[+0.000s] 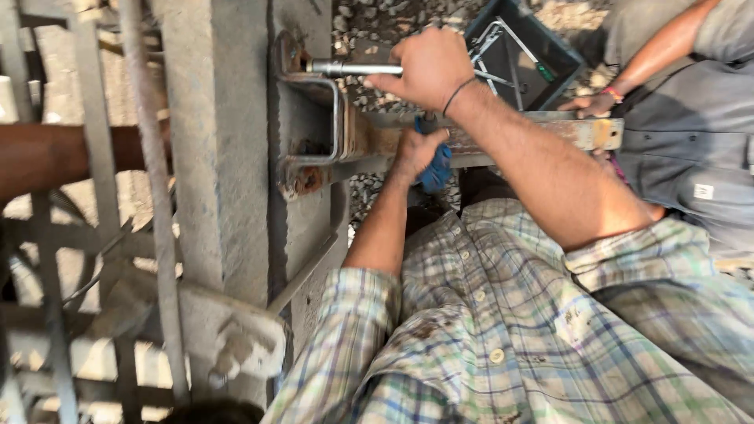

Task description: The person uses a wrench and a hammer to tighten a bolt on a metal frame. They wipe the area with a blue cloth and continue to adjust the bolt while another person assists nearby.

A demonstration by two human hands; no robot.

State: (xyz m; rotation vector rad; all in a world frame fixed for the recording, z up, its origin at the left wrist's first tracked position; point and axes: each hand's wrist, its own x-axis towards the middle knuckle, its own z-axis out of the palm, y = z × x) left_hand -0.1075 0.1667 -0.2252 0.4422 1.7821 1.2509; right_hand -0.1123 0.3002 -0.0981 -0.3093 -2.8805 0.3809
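Two hands are seen working at a rusty metal bracket [314, 126] clamped on a concrete post [220, 157]. The right hand [428, 67] is clenched around a steel wrench [353, 69], lying toward nine o'clock. The left hand [416, 149], at six o'clock of it, is closed on a blue-handled tool [437, 169]. Another person's hand [591, 104] rests on the steel bar [581, 132] at three o'clock.

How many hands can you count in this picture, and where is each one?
3. The right hand grips a metal tool at the top. The left hand holds a blue handle below it. A co-worker's hand rests on the steel bar; others may be hidden.
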